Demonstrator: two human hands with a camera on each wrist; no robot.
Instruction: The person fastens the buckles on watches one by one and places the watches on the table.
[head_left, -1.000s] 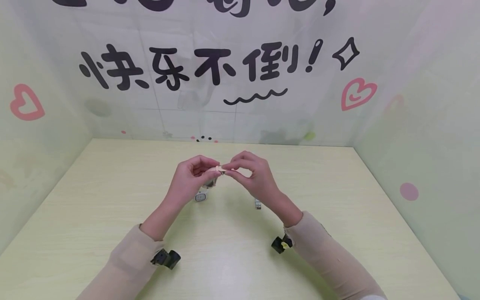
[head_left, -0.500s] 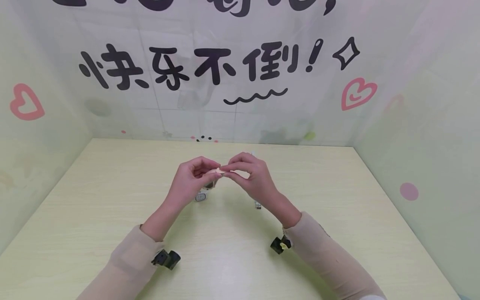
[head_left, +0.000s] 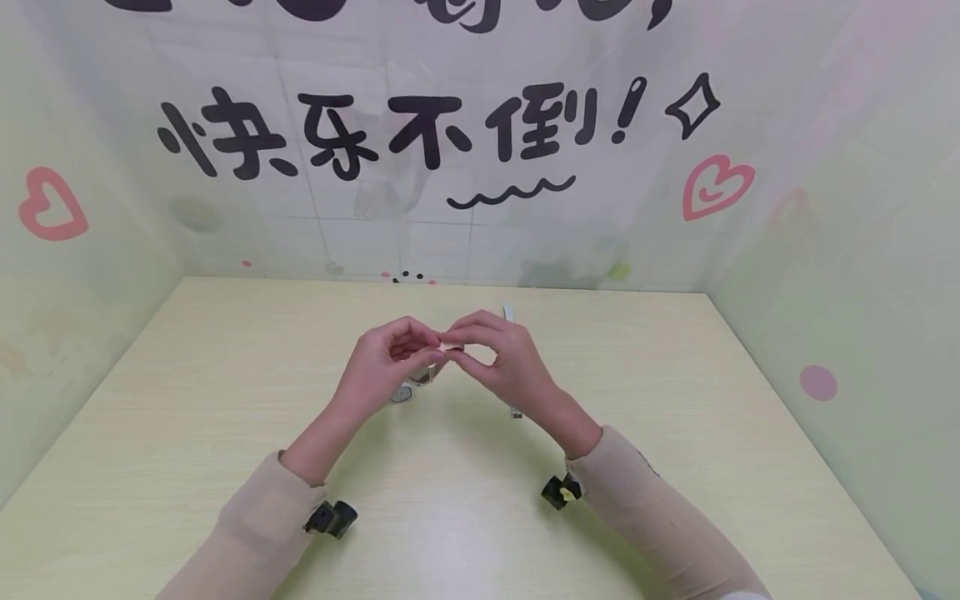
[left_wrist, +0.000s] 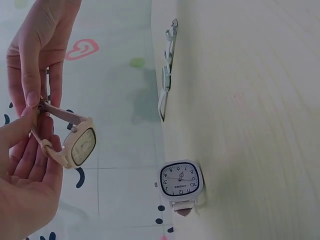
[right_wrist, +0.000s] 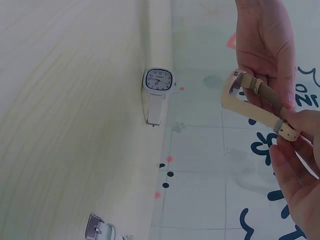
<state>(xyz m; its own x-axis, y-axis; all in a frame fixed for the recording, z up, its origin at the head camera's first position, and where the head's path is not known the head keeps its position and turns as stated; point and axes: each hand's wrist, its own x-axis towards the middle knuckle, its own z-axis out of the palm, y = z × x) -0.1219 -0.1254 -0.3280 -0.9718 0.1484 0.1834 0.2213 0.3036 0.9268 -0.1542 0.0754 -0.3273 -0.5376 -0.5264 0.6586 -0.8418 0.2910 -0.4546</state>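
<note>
A watch [left_wrist: 82, 147] with a cream strap is held up off the table between both hands, its strap bent into a loop with the case hanging below. My left hand [head_left: 378, 362] pinches the strap between thumb and fingers. From the other side, my right hand [head_left: 510, 354] pinches the strap near its overlapping ends, where holes [right_wrist: 289, 131] show. Fingertips of the two hands almost meet, hiding part of the strap and buckle. Below the left hand lies a white watch [left_wrist: 181, 180], dial up. Another white-strapped watch [left_wrist: 166, 75] lies beyond, partly under the right hand in the head view.
The pale wooden table [head_left: 465, 517] meets a printed white backdrop [head_left: 450, 242] behind the hands, with side panels at left and right. Small black wrist cameras [head_left: 332, 518] are strapped at both sleeves.
Both hands have dipped slightly while staying together. The fingertips have shifted on the cream strap and the watch has turned a little. More of the white strap behind the right hand shows.
</note>
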